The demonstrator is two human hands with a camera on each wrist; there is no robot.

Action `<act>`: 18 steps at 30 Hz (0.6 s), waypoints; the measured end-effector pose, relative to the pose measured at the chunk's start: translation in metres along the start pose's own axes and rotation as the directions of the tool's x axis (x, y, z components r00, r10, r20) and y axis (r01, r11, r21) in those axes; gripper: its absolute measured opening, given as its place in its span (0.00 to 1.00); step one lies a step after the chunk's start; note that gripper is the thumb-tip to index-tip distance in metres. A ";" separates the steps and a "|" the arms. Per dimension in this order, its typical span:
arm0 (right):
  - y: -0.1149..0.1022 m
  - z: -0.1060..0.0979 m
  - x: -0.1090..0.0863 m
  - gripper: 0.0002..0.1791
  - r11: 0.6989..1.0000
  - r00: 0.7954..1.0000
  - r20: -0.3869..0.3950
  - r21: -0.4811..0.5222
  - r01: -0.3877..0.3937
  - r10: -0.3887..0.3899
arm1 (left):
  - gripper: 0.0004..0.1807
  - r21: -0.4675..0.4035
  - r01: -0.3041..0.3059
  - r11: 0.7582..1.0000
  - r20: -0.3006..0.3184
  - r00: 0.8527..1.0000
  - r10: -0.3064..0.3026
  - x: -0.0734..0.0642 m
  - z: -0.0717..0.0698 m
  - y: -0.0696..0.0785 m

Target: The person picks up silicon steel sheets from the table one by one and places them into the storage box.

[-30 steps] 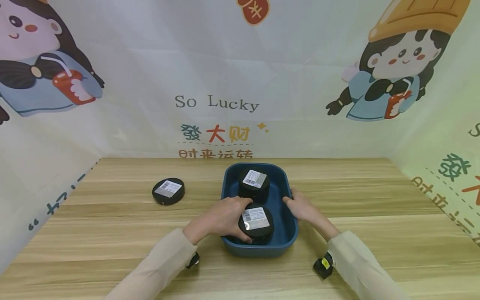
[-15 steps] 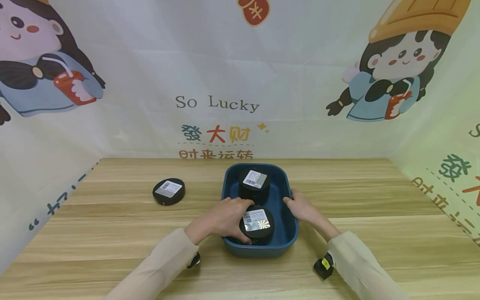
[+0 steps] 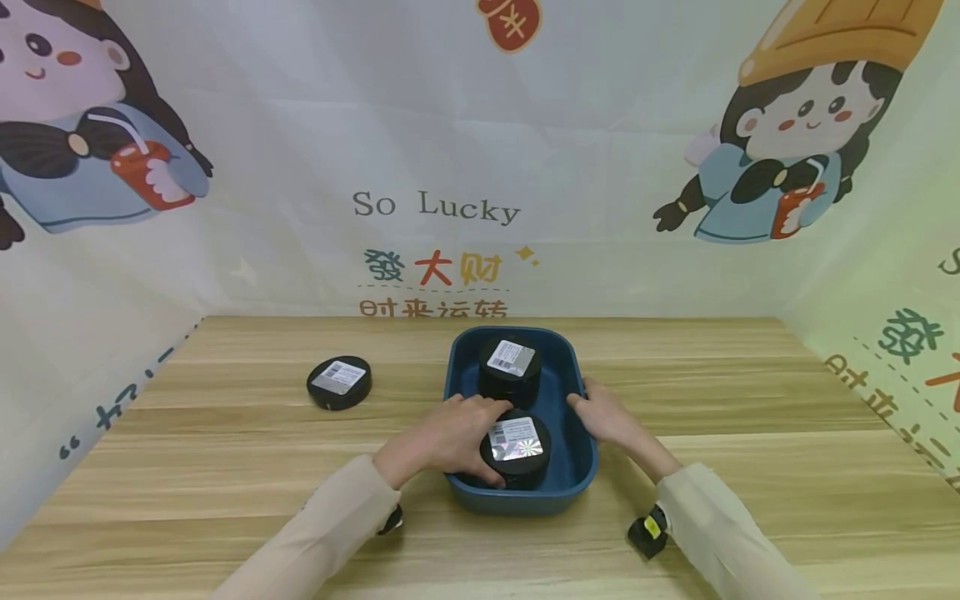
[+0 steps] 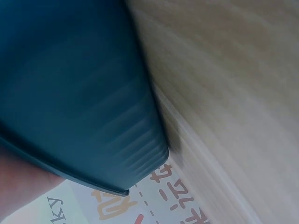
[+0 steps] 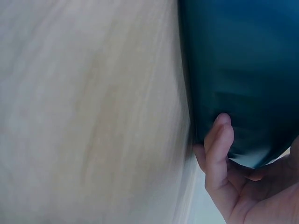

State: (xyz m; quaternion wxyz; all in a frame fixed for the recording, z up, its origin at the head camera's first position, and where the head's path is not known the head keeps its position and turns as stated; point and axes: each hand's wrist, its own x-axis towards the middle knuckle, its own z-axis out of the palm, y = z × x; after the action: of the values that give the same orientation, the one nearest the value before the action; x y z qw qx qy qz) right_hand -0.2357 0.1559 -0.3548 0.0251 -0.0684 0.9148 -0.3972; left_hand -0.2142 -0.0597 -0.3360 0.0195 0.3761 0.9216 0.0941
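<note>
A blue rectangular bin (image 3: pixel 525 502) stands on the table. In its near half sits a black round container (image 3: pixel 517 475) with a silvery label on top, and my left hand (image 3: pixel 453 433) grips it from the left, thumb at the near side and fingers at the far side. Behind it is another black round container (image 3: pixel 510 387) with a label. At the bin's right wall, my right hand (image 3: pixel 603 415) holds the rim. The right wrist view has the curled fingers (image 5: pixel 217 147) against the bin's outside. Mostly the bin's outer wall (image 4: pixel 84 102) fills the left wrist view.
A flat black round container (image 3: pixel 339 385) with a label lies on the wooden table (image 3: pixel 225 433), left of the bin. Printed cloth (image 3: pixel 600 192) hangs behind the table and along both sides.
The near container's label now catches the light with a bright starry glint, as if tilted slightly. Both hands and the bin stay nearly where they were.
</note>
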 end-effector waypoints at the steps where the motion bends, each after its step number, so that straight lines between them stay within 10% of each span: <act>1: 0.000 0.000 0.000 0.16 1.000 1.000 -0.001 0.002 0.000 0.000 | 0.47 0.005 -0.002 1.000 0.001 1.000 0.002 0.000 0.000 0.000; 10: 0.000 0.000 -0.002 0.17 0.999 1.000 0.001 -0.030 0.015 -0.015 | 0.46 -0.059 -0.017 0.998 0.010 1.000 0.017 -0.004 -0.002 -0.001; 18: 0.000 -0.001 -0.001 0.17 0.999 1.000 -0.008 -0.041 0.017 -0.018 | 0.39 -0.278 -0.100 0.955 -0.117 0.991 0.070 -0.011 -0.007 -0.012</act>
State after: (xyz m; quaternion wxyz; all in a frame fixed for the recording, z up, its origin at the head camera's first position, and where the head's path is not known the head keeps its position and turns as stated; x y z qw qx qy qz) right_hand -0.2350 0.1569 -0.3543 0.0165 -0.0752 0.9222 -0.3790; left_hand -0.2152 -0.0768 -0.3319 0.0203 0.4033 0.8813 0.2453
